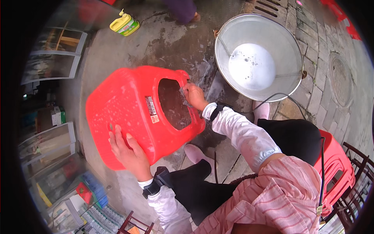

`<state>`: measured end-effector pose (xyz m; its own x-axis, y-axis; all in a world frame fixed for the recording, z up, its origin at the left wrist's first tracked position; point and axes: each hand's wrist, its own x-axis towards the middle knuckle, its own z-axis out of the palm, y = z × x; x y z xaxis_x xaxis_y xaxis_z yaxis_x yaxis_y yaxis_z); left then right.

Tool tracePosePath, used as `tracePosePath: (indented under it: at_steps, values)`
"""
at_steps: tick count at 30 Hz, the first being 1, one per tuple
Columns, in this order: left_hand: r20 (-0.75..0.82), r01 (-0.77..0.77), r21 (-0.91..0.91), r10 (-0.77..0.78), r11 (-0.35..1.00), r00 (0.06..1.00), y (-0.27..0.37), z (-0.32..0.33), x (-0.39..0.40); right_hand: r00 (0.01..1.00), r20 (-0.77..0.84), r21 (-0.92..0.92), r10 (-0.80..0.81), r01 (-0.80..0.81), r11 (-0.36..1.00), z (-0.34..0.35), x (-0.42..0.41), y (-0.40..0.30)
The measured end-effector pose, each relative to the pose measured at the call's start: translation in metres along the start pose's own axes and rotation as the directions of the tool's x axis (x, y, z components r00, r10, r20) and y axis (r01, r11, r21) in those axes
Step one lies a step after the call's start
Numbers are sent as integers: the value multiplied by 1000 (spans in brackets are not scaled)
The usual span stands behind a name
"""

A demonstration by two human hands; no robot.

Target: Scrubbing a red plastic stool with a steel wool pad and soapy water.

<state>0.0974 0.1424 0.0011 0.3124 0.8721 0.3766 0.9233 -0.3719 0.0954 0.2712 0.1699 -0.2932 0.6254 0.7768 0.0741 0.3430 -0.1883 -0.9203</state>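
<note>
A wet red plastic stool (pixel 125 96), dotted with foam, lies on its side in front of me. Its seat faces left, and a sticker with a barcode (pixel 151 108) is on the side panel. My left hand (pixel 131 155) rests flat on the stool near the small seat hole, fingers spread. In my right hand (pixel 194 95) is a greyish scrubber (pixel 184 98), mostly hidden by the fingers, against the leg rim beside the large oval opening. Beyond my right arm stands a large metal bucket (pixel 287 49) holding white, sudsy water (pixel 251 67).
A yellow detergent jug (pixel 125 25) with a pump stands on the wet pavement (pixel 175 44). A person's leg in purple trousers (pixel 182 10) is at the top. Glass-fronted cabinets (pixel 55 67) line the left. A cable (pixel 274 95) runs from my right wrist past the bucket. Red stools (pixel 336 158) are beneath me.
</note>
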Motion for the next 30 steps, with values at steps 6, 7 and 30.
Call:
tracePosePath:
  at_steps: [6, 7, 30]
  values:
    - [8, 2, -44, -2, 999, 1000, 13, 10, 5, 979, -202, -57, 33, -46, 997, 3, 66, 3]
    - [9, 20, -30, -20, 999, 1000, 11, 6, 4, 986, -164, 15, 7, -4, 1000, 5, 50, -1]
    - [-3, 10, -8, -10, 1000, 1000, 11, 5, 3, 992, 124, -3, 25, -25, 1000, -26, -77, -1]
